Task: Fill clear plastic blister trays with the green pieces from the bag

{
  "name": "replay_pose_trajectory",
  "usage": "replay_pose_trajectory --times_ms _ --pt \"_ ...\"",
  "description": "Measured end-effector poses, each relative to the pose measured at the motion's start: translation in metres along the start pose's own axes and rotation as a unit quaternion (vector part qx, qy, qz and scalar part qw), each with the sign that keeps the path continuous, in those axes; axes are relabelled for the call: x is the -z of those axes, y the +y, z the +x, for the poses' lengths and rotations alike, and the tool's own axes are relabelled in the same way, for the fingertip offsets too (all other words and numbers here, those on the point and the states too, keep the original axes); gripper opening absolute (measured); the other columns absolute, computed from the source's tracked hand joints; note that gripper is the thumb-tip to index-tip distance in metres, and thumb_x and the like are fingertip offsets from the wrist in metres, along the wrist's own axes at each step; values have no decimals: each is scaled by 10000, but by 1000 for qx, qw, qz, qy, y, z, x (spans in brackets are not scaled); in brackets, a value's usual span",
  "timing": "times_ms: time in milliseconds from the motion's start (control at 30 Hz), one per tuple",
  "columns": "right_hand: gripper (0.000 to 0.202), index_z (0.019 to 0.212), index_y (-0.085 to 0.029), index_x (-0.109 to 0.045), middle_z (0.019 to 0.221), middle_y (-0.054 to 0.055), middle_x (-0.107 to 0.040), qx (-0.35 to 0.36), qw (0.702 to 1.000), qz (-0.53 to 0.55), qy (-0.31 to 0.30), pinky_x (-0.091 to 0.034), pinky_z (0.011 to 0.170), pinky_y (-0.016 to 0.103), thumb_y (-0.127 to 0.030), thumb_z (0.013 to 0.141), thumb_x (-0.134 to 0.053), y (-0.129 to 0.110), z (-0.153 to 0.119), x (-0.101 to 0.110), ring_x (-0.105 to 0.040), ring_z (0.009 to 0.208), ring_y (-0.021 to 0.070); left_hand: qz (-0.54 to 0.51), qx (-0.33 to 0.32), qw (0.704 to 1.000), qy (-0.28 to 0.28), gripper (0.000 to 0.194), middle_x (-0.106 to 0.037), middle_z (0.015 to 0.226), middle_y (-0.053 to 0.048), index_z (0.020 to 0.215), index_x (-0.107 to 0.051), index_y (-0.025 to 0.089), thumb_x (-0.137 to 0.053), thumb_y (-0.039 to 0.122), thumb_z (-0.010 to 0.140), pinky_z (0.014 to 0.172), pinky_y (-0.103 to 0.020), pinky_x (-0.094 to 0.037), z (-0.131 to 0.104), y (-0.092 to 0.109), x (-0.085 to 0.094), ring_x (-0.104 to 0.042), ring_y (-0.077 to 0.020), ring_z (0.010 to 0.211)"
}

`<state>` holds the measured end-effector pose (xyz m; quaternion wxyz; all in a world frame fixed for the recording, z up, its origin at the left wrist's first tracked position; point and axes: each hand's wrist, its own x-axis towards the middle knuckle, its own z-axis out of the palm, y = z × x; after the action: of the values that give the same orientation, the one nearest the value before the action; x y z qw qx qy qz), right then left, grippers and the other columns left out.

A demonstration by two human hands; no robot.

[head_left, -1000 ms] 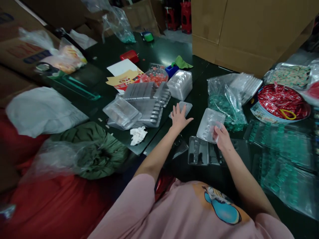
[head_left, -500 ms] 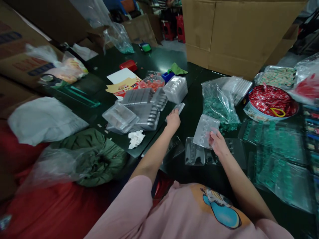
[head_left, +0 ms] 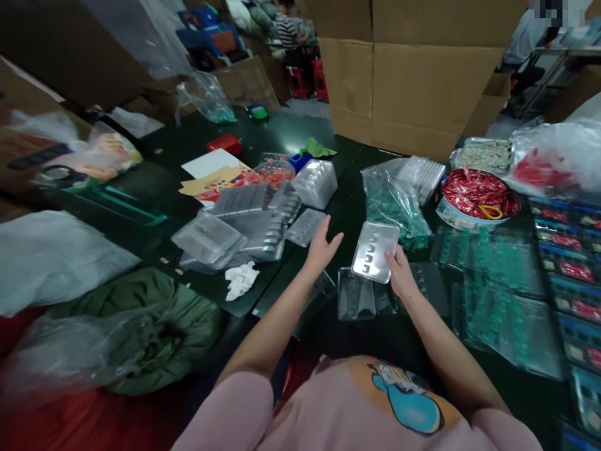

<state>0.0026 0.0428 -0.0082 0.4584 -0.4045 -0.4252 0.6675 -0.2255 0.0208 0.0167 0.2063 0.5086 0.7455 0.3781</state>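
Observation:
My left hand (head_left: 323, 248) is open, its thumb spread from the fingers, just right of a clear tray (head_left: 305, 227) lying by the stacks. My right hand (head_left: 399, 268) grips the right edge of another clear plastic tray (head_left: 375, 250) with a column of small moulded shapes. Below that held tray, more clear trays (head_left: 355, 300) lie on the dark table. Grey stacks of trays (head_left: 253, 228) stand left of my left hand, and a further stack (head_left: 315, 183) sits behind it. A clear bag of green pieces (head_left: 394, 203) rests beyond my right hand.
Trays of green pieces (head_left: 498, 269) and a round tin with red packets (head_left: 479, 197) are at the right. Crumpled white tissue (head_left: 241, 280) lies at the left near the table edge. A large cardboard sheet (head_left: 413, 81) stands behind. People sit in the background.
My left hand has let go of a clear tray, which now lies flat beside the stacks, and has opened. My right hand still holds its tray, now tilted differently. The view has shifted rightward.

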Motion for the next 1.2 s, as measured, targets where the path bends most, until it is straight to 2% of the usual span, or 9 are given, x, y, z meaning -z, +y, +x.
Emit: replay_pose_trajectory --times_ms 100,200,300,433,567,733,900,1067,1200 --pt "448 1236 -258 -565 1085 32 -682 47 995 -86 -28 -520 894 365 -488 852 -592 -11 -5 -4 -633 999 216 -232 63 966 -100 932 -328 1570 -155 1568 -156 220 -610 569 832 1125 -436 -369 -32 26 -31 -391 -307 1412" --pt "492 1340 -278 -525 1177 42 -670 62 985 -137 -87 -485 987 384 -473 890 -562 -28 -13 -8 -623 1093 225 -335 94 926 -148 1048 -406 1526 -149 1563 -182 211 -715 582 741 1112 -427 -389 -48 41 -49 -429 -323 1381" --pt "497 1359 -289 -539 1295 33 -628 81 977 -144 -134 -416 1091 393 -465 895 -568 -46 -22 -8 -559 1237 231 -358 75 915 -173 980 -500 1457 -122 1502 -367 225 -766 583 682 1116 -420 -384 -49 50 -51 -452 -328 1360" --pt "526 1379 -307 -530 1346 29 -596 68 972 -130 -182 -462 1057 404 -440 876 -603 -56 -26 -3 -557 1242 232 -398 61 891 -211 769 -567 1384 -124 1341 -574 212 -737 604 701 1053 -416 -441 -47 60 -44 -513 -338 1296" --pt "581 1396 -317 -513 1338 49 -595 70 972 -126 -187 -508 996 405 -382 838 -659 -50 -23 0 -576 1207 238 -430 96 875 -198 860 -522 1431 -135 1437 -461 224 -739 581 707 998 -415 -477 -52 69 -44 -492 -350 1312" --pt "617 1380 -310 -528 1339 50 -594 67 974 -109 -185 -512 984 391 -342 791 -706 -44 -19 2 -566 1224 241 -398 119 897 -153 855 -348 1559 -116 1485 -344 280 -704 521 748 963 -397 -499 -54 72 -49 -462 -327 1339" --pt "431 1263 -274 -620 1091 42 -683 89 978 -133 -132 -520 946 388 -310 833 -638 -39 -12 1 -649 984 192 -381 97 916 -82 529 -580 1311 -103 1156 -576 226 -713 500 725 933 -364 -509 -52 72 -56 -561 -263 1207" --pt "530 1309 -277 -575 1344 70 -577 88 974 -146 -152 -527 953 385 -343 797 -695 -32 -5 2 -538 1250 251 -425 157 883 -121 369 -655 898 -26 828 -626 169 -793 439 641 821 -328 -524 -52 72 -50 -628 -170 863" --pt "655 1468 -290 -407 1517 54 -431 86 958 -166 -216 -451 1077 417 -422 863 -621 -31 -5 3 -423 1388 250 -426 162 878 -145 344 -678 882 -37 813 -676 155 -820 393 611 880 -370 -506 -52 70 -46 -645 -181 846"
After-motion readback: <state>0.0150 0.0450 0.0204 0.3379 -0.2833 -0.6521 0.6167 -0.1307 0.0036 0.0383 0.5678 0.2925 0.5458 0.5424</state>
